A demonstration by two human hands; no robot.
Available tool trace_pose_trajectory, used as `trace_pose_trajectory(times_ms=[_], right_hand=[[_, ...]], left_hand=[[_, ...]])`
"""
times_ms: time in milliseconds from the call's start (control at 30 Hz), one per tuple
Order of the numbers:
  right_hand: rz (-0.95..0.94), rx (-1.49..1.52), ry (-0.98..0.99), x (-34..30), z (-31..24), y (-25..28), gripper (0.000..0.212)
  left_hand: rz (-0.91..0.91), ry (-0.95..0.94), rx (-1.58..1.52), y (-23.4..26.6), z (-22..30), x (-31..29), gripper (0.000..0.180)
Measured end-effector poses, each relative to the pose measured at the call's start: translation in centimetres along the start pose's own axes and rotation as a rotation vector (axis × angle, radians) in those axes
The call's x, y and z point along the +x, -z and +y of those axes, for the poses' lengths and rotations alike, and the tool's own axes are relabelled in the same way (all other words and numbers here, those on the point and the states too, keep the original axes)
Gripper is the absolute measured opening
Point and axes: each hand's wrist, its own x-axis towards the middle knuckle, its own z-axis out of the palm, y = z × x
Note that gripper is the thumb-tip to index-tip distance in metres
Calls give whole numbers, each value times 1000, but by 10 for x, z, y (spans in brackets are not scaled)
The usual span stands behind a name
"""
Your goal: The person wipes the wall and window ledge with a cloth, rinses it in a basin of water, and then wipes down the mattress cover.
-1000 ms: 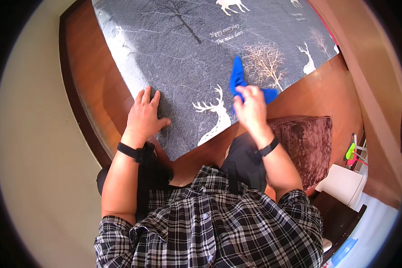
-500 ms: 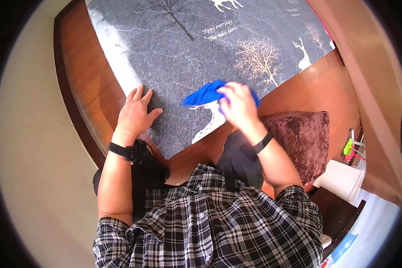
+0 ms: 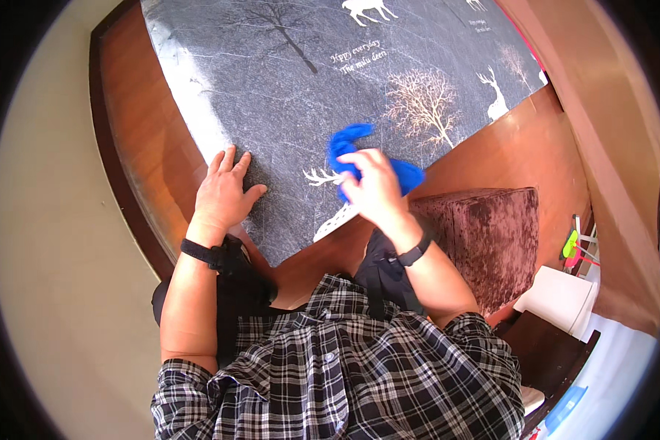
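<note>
A dark grey tablecloth (image 3: 286, 110) printed with pale deer and trees covers the table before me. My left hand (image 3: 226, 189) lies flat near its left edge, fingers spread and holding nothing. Toward the near right edge, my right hand (image 3: 374, 183) grips a crumpled blue cloth (image 3: 405, 176) against the surface. One end of the cloth curls up beyond my fingers, and the rest spreads out to the right of the hand. Part of a printed white deer is hidden under the cloth and hand.
A brown velvet stool (image 3: 491, 235) stands close by my right arm. Beyond it are a white box-like object (image 3: 557, 297) and a dark wooden piece of furniture (image 3: 546, 341). Wooden flooring (image 3: 136, 125) and a pale wall (image 3: 51, 205) run along the left.
My right hand has moved slightly left and nearer to me with the blue cloth, which has changed shape and uncovered the printed antlers. My left hand has stayed nearly in place.
</note>
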Motion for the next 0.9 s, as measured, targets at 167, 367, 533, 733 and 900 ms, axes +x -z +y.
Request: trace_pose_trajectory(times_ms=[167,367,533,733,900], right_hand=[[-267,120,214,10,-9,2,26],[56,-237,-119,33,69,66,26],[330,237,-679,26,172,109,40],[203,-339,-480,22,100,71,44],[112,-89,-214,10,36,18,31]], left_hand=[[6,-16,-11,-2,1,-1,77],[26,-35,-17,-1,-3,-8,78],[-9,-32,0,-3,13,-2,79],[22,-40,38,-1,1,-4,82],[39,-50,0,1,3,-5,85]])
